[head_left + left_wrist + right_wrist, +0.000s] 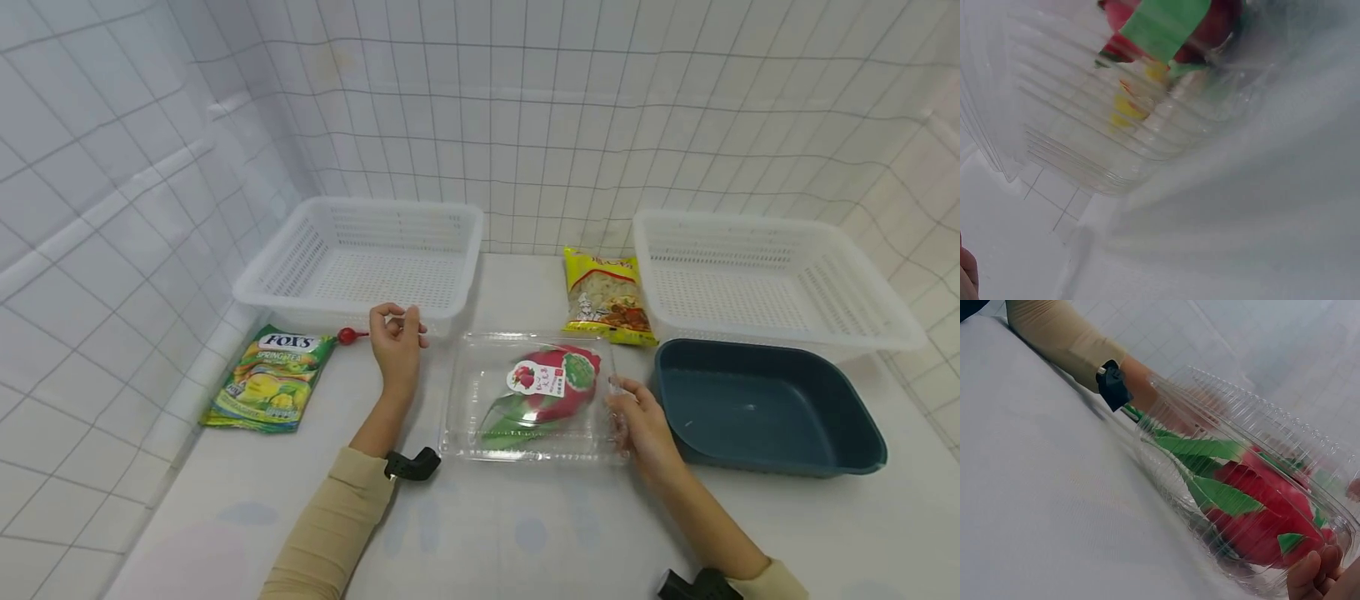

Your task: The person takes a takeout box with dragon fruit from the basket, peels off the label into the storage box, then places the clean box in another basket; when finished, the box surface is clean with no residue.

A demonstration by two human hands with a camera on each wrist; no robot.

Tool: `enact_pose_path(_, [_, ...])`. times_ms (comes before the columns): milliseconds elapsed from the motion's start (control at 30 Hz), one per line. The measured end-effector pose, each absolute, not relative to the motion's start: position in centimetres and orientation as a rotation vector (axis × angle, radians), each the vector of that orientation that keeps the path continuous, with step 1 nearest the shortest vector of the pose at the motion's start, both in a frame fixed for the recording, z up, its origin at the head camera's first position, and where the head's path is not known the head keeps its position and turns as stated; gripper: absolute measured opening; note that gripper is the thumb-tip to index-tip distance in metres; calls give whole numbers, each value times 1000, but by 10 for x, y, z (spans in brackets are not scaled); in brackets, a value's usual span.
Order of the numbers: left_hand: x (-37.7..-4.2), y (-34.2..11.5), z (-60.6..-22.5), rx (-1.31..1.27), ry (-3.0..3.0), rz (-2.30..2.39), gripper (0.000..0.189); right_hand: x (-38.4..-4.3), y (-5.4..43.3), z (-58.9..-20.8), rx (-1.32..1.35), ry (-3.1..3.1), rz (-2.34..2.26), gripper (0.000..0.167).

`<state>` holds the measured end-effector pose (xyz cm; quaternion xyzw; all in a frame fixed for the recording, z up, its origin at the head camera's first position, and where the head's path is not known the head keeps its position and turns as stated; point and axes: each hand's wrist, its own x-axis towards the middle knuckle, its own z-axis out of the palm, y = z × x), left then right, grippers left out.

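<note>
A clear plastic clamshell box (465,400) lies on the white table in front of the person. Inside are a red and green dragon fruit (561,404) and a white label. My right hand (643,421) grips the box's right edge; its fingertips show at the rim in the right wrist view. To the left of the box, my left hand (397,346) hovers with loosely curled fingers and nothing visible in them. Only a bit of it shows at the left wrist view's edge. Just left of that hand is a small red ball on a thin stick (348,336).
A green Fox's candy bag (272,379) lies at the left. White baskets stand at the back, one left (300,296) and one right (780,333). Between them is a yellow snack bag (609,298). A dark teal basin (757,400) sits at the right.
</note>
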<state>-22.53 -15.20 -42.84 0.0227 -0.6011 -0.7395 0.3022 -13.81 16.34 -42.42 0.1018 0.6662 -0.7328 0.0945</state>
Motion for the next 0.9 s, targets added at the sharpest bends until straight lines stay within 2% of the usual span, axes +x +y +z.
enact_pose_path(267, [-215, -146, -420, -61, -1802, -1817, 7, -136, 161, -426, 226, 2215, -2118, 48])
enact_pose_path(433, [-218, -144, -425, -114, -1944, -1793, 5, -132, 163, -421, 166, 2571, -1839, 50])
enact_pose_path(833, [-201, -144, -418, -208, -2414, -1633, 13, -125, 168, -407, 62, 2901, -1435, 36])
enact_pose_path(900, [-195, -146, -418, -252, -2453, -1569, 20, -125, 169, -402, 31, 2946, -1393, 33])
